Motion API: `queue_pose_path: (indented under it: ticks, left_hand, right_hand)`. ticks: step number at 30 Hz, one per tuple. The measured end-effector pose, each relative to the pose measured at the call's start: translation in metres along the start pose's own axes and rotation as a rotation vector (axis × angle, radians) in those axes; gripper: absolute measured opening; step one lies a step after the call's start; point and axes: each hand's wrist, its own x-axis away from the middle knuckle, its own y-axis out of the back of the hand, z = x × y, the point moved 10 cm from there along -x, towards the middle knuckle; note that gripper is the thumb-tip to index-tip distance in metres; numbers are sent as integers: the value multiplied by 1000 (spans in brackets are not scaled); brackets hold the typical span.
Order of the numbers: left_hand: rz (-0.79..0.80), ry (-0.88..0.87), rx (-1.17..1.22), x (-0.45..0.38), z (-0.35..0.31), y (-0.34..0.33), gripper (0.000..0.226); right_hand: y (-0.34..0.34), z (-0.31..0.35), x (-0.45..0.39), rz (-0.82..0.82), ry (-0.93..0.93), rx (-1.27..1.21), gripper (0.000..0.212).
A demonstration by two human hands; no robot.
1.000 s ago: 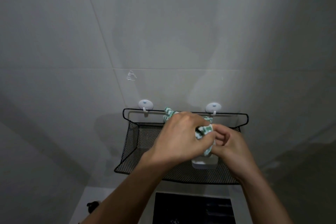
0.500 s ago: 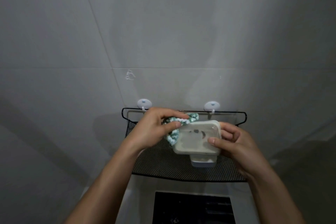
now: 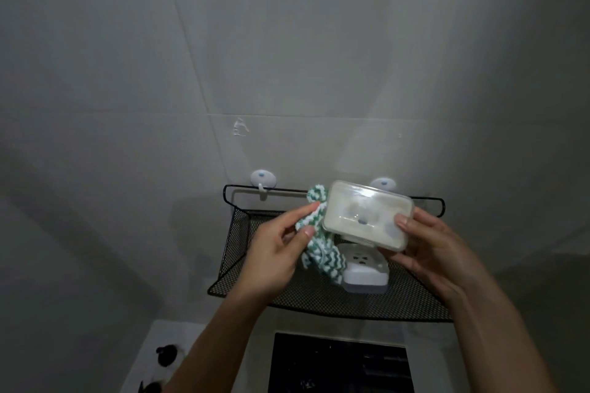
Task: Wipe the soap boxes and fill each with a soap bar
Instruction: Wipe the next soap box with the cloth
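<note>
My right hand (image 3: 427,252) holds a translucent white soap box part (image 3: 367,214) by its right end, tilted up above the shelf. Beside its left edge, my left hand (image 3: 274,252) pinches a green-and-white zigzag cloth (image 3: 319,242), which touches the box and hangs down. Under them a second white soap box part (image 3: 365,271) with drain holes sits on the black mesh shelf (image 3: 242,265). No soap bar is visible.
The shelf hangs on a grey tiled wall from two white hooks (image 3: 262,178). Below it lies a dark rectangular panel (image 3: 338,364) on a white surface, with small dark objects (image 3: 166,354) at the lower left.
My left hand pulled back leftward with the cloth, uncovering the soap box part. My right hand tilted that part up so its face shows.
</note>
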Motion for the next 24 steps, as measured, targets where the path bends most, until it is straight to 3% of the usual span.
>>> queue_pose_path:
  ticks: [8,11,15,20,24]
  left_hand:
    - [-64,-48,-47,-35,-22,18,40]
    - [-60,-72,-75,-37,-27,16,38]
    - [-83,-11,-3,-23,-14,3,37]
    - [-331,82,212,-7,5,-3,34]
    - [-409,108,297,-6,8,6,32]
  right_hand:
    - [-23,-13,1,79,-82,50,45]
    - [-20,-13,2,31,-88,-30,33]
    - [-11,-12,2,-58,-97,-171,39]
    - [-19,-15,-2,-69,-83,-214,27]
    - [-26,-11,-3,-61,-56,-108,47]
